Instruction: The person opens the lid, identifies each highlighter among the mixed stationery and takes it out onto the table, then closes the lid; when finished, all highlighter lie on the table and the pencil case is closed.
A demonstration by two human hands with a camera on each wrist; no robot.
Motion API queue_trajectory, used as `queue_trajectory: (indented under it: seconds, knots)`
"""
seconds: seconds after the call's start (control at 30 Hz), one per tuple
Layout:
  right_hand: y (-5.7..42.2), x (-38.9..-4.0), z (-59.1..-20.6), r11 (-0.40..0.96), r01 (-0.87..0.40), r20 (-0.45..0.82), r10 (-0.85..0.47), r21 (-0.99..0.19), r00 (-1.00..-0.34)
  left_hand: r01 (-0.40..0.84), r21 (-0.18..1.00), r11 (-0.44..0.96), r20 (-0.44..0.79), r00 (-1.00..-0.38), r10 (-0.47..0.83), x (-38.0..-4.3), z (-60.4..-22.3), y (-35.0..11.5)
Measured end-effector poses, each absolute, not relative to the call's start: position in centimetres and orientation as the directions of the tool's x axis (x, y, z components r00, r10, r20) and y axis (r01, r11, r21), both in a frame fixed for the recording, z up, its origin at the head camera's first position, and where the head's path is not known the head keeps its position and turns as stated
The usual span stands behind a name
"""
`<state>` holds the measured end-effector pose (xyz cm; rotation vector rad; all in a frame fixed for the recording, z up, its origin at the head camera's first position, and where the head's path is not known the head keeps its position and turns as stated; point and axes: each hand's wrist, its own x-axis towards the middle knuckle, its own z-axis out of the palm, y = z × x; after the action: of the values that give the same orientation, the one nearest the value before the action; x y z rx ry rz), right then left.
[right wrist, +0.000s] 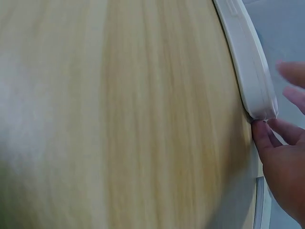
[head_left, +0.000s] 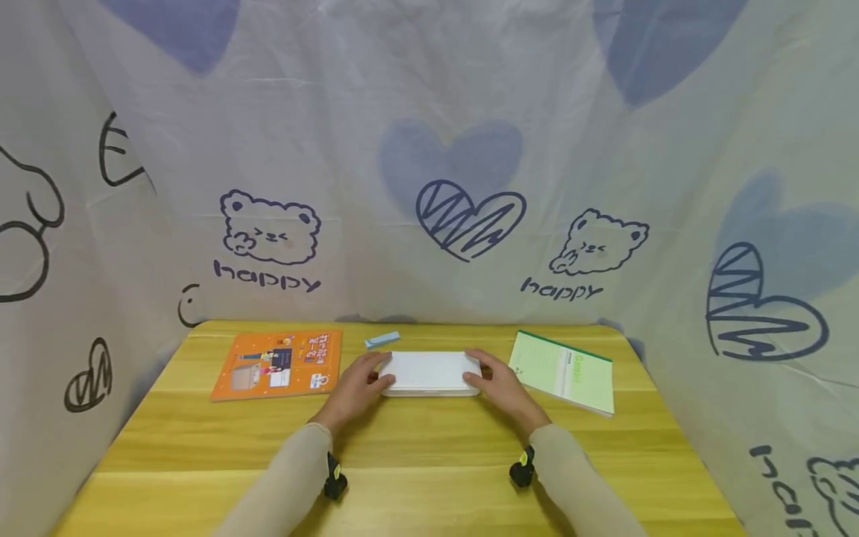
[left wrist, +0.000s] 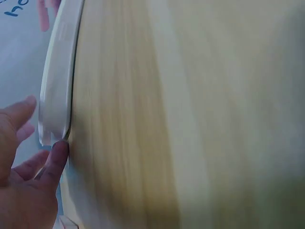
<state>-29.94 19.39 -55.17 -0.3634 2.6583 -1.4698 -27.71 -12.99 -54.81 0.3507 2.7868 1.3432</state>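
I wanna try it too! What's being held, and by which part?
A white case, by its two short ends: the left grip holds one end, the right grip the other.

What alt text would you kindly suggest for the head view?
A person's left hand and right hand hold opposite ends of a white case on a wooden table. An orange booklet lies to the left, a pale green booklet to the right, and a small light-blue object behind the case.

Beige sleeves (head_left: pixel 288 476), black wrist devices (head_left: pixel 334 486) with yellow marks (head_left: pixel 338 470)
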Motion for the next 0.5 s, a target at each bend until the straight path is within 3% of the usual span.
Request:
queue_trajectory:
  seconds: [0.2,0.5]
  knots:
    - [19.6,-29.7,-55.1,0.519,-0.191,0.041,-0.287,-0.833,-0.957,0.178,0.771,0.611,0.076,-0.979,0.190,-27.5,-55.0,-12.9]
    - [21.3,-27.0,-54.8,0.517,-0.210,-0.018,-0.401,-0.830,-0.916,0.177,0.783,0.596,0.035,-0.970,0.242,-24.0,-54.8,-13.4]
